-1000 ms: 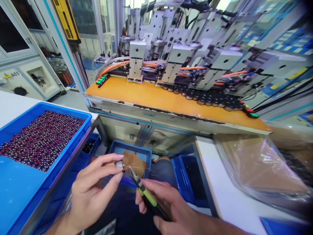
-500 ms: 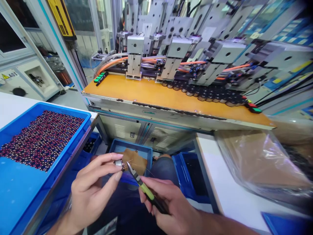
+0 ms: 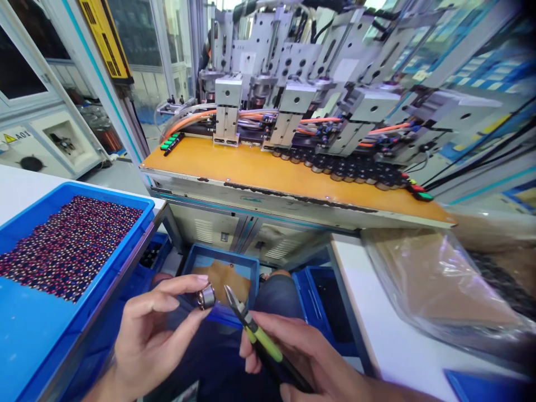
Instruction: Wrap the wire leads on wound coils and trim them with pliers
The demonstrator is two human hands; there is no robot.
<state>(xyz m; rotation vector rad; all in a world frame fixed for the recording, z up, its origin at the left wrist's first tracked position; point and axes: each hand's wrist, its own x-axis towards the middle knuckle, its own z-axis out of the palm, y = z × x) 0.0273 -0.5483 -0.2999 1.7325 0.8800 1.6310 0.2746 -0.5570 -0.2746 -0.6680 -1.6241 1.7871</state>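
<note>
Between thumb and fingertips, my left hand [image 3: 154,324] pinches a small round motor part [image 3: 206,297], a metal ring with copper-coloured bits at its left side. My right hand [image 3: 293,346] grips cutting pliers [image 3: 259,338] with green and black handles. The pliers' pointed jaws aim up and left, a short way right of the part and apart from it. Below both hands, a blue bin [image 3: 221,254] holds a piece of brown cardboard [image 3: 221,279].
At left, a blue tray [image 3: 151,209] carries many small red-and-black parts. Ahead, a machine with metal blocks stands over an orange work surface [image 3: 247,167] bearing rows of dark round parts [image 3: 343,167]. Plastic-wrapped cardboard [image 3: 422,273] lies on the right table.
The motor part has turned in my left fingers, and its fine wires no longer show. The pliers have shifted slightly right and down, their handles spread a little wider. The view has tilted slightly.
</note>
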